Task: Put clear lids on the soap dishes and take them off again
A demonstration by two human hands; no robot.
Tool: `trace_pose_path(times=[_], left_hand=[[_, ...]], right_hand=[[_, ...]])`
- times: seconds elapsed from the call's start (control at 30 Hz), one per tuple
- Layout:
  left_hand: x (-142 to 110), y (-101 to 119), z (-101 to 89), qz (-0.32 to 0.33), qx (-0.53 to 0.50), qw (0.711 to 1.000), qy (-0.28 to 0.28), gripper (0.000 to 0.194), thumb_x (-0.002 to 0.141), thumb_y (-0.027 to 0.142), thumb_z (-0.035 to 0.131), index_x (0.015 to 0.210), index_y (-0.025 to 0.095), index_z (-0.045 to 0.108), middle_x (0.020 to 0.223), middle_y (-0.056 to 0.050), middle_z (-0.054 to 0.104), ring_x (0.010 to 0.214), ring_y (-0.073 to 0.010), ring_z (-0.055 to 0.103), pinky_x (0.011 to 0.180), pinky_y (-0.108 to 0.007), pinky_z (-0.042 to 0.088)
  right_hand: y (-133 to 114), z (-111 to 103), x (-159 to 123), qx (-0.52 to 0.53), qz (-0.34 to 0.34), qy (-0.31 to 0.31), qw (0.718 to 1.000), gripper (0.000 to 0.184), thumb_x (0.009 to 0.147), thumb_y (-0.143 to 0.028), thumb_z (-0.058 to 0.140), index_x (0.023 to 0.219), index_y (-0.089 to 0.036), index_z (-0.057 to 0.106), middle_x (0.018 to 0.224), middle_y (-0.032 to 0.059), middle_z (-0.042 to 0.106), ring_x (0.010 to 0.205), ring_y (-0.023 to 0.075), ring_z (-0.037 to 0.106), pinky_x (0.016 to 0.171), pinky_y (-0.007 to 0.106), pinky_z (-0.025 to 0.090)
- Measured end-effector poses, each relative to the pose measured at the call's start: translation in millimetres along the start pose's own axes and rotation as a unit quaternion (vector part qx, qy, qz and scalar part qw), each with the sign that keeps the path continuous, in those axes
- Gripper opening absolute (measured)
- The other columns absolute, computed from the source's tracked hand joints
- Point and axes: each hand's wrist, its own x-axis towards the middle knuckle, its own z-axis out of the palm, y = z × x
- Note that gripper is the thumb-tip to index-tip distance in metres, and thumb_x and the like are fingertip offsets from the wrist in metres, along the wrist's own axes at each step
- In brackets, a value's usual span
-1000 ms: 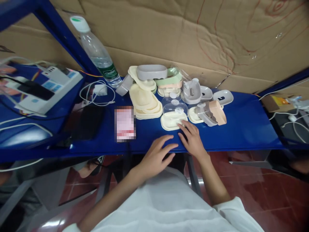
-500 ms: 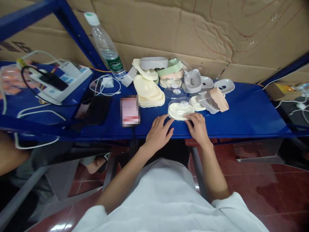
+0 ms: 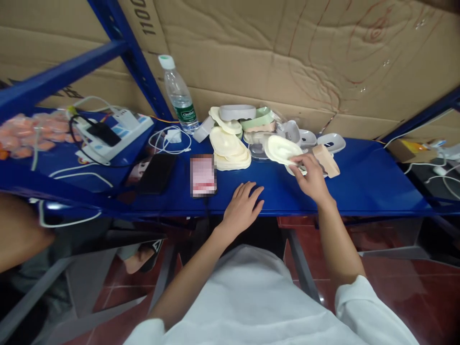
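Observation:
A cream oval dish point(image 3: 281, 149), shallow and shaped like a soap dish, is tilted up over the other pieces. My right hand point(image 3: 313, 179) is closed on its near right edge, thumb below and fingers on top. My left hand point(image 3: 242, 207) lies flat at the front of the blue table point(image 3: 373, 187), fingers stretched out and holding nothing. Left of the held dish is a stack of cream oval pieces point(image 3: 232, 151). A peach-coloured piece point(image 3: 326, 161) lies just beyond my right fingers, partly over other parts.
Grey dishes point(image 3: 332, 142) and a green ring-shaped piece point(image 3: 262, 117) lie at the back. A water bottle point(image 3: 181, 103), a blurred-out screen point(image 3: 203, 175), a dark phone-like slab point(image 3: 156, 173) and a power strip point(image 3: 117, 139) are on the left. Blue frame bars cross the left side.
My right hand has lifted the cream dish off the table, up and to the right. The left hand has come away from it and rests on the table. The head view has shifted.

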Motion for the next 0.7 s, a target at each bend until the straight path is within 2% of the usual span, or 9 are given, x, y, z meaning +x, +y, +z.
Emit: trace_pose_path(times=[0.17, 0.3, 0.43, 0.5, 0.57, 0.7], left_hand=[[1, 1, -1.4, -0.03, -0.021, 0.999, 0.002, 0.042, 0.109, 0.031, 0.056, 0.149, 0.02, 0.059, 0.157, -0.018, 0.055, 0.146, -0.0354, 0.056, 0.122, -0.059, 0.05], [2, 1, -0.7, -0.02, 0.005, 1.0, -0.011, 0.04, 0.109, 0.029, 0.055, 0.147, 0.019, 0.061, 0.156, -0.018, 0.057, 0.148, -0.0356, 0.055, 0.125, -0.061, 0.046], [2, 3, -2.2, -0.017, 0.005, 1.0, -0.022, 0.037, 0.109, 0.028, 0.056, 0.143, 0.018, 0.065, 0.154, -0.017, 0.059, 0.149, -0.0349, 0.055, 0.128, -0.06, 0.044], [3, 4, -3.5, -0.019, 0.006, 0.999, -0.025, 0.037, 0.108, 0.028, 0.056, 0.143, 0.018, 0.065, 0.155, -0.017, 0.059, 0.149, -0.0347, 0.055, 0.128, -0.06, 0.044], [4, 5, -4.2, -0.021, 0.01, 0.999, -0.027, 0.036, 0.108, 0.028, 0.056, 0.143, 0.019, 0.065, 0.155, -0.017, 0.059, 0.149, -0.0345, 0.055, 0.128, -0.06, 0.044], [4, 4, -3.4, -0.022, 0.016, 0.999, -0.034, 0.035, 0.108, 0.027, 0.056, 0.141, 0.02, 0.065, 0.155, -0.016, 0.059, 0.148, -0.0345, 0.056, 0.127, -0.06, 0.045]], right_hand=[[11, -8, 25, -0.022, 0.0, 0.014, 1.0, 0.026, 0.104, -0.048, 0.061, 0.111, -0.025, 0.071, 0.107, 0.009, 0.074, 0.103, 0.0279, 0.068, 0.096, 0.047, 0.056], [36, -26, 49, -0.091, -0.009, 0.014, 0.996, 0.026, 0.104, -0.044, 0.06, 0.115, -0.023, 0.072, 0.113, 0.0109, 0.075, 0.111, 0.0291, 0.068, 0.1, 0.047, 0.054], [75, -38, 74, -0.185, 0.067, 0.04, 0.98, 0.023, 0.098, -0.034, 0.063, 0.115, -0.022, 0.073, 0.117, 0.0113, 0.074, 0.107, 0.0285, 0.069, 0.096, 0.045, 0.054], [91, -34, 80, -0.196, 0.095, 0.031, 0.976, 0.022, 0.099, -0.033, 0.06, 0.113, -0.023, 0.074, 0.117, 0.0128, 0.073, 0.105, 0.0288, 0.069, 0.093, 0.045, 0.054], [100, -26, 81, -0.187, 0.092, 0.026, 0.978, 0.024, 0.102, -0.035, 0.057, 0.113, -0.022, 0.074, 0.12, 0.0154, 0.073, 0.11, 0.0306, 0.067, 0.096, 0.046, 0.053], [88, -9, 70, -0.16, 0.031, 0.045, 0.986, 0.032, 0.109, -0.042, 0.05, 0.123, -0.022, 0.072, 0.128, 0.0175, 0.072, 0.123, 0.0334, 0.063, 0.103, 0.05, 0.049]])
